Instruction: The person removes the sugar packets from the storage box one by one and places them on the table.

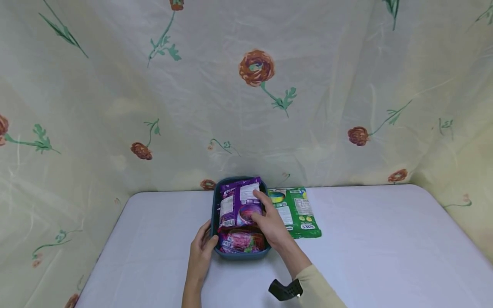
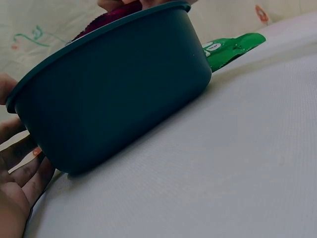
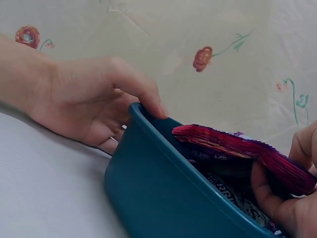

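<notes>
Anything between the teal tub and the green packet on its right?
Only the person's right hand, reaching over the teal tub rim onto the purple packet; in the head view the green packet lies right alongside.

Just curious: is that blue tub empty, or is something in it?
Not empty. The tub holds a purple packet and a pink one; the right hand grips the purple packet.

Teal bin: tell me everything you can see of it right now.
The teal bin is a smooth, plastic-looking oblong tub with a thin rim, upright on the white table. Purple packets fill it. The left hand holds its near left corner, thumb over the rim; the right hand grips the top packet. A green packet lies beside it.
</notes>
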Demonstrator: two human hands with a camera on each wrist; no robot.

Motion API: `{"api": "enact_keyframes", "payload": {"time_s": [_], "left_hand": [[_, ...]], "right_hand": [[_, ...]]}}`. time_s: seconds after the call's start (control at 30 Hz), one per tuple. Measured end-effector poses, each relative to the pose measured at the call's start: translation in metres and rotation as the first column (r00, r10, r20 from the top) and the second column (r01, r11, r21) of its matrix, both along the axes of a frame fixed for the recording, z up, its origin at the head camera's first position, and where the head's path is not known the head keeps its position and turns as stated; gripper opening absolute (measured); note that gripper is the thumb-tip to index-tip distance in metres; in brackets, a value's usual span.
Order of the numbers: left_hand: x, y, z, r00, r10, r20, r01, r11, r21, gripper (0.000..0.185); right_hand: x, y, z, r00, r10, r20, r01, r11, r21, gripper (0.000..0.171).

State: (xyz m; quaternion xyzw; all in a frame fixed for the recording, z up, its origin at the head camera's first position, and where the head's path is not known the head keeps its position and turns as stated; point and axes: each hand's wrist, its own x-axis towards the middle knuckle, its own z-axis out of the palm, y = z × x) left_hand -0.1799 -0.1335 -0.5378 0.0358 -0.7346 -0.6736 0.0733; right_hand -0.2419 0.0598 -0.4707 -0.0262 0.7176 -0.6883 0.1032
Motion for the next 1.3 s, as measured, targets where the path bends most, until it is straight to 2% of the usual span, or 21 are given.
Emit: {"api": "enact_keyframes", "payload": {"time_s": [0.23, 0.5, 0.7, 0.97, 1.1, 1.3], "left_hand": [[0.000, -0.001, 0.001, 1.000, 0.001, 0.002, -0.001, 1.000, 0.004, 0.050], [-0.002, 0.000, -0.001, 1.000, 0.005, 0.002, -0.005, 1.000, 0.018, 0.050], [-0.003, 0.000, -0.002, 1.000, 0.012, 0.016, -0.012, 1.000, -0.008, 0.051], [-0.001, -0.001, -0.006, 0.999, 0.011, 0.031, -0.011, 1.000, 0.001, 0.049], [-0.001, -0.001, -0.005, 0.999, 0.018, 0.045, -0.018, 1.000, -0.001, 0.049], [-0.003, -0.003, -0.003, 0.999, 0.013, 0.038, -0.013, 1.000, 0.000, 0.050]], "right_hand": [[0.002, 0.002, -0.007, 0.999, -0.026, -0.045, 0.025, 0.999, -0.033, 0.069], [0.016, 0.014, -0.005, 0.998, -0.050, -0.026, 0.048, 0.995, -0.083, 0.070], [0.024, 0.030, -0.008, 0.999, -0.041, 0.019, 0.044, 0.985, -0.165, 0.068], [0.023, 0.041, -0.012, 1.000, 0.006, 0.022, -0.001, 0.974, -0.226, 0.069], [0.021, 0.046, -0.012, 1.000, 0.015, 0.020, -0.009, 0.964, -0.266, 0.069], [0.016, 0.050, -0.010, 1.000, 0.021, 0.006, -0.019, 0.962, -0.271, 0.070]]}}
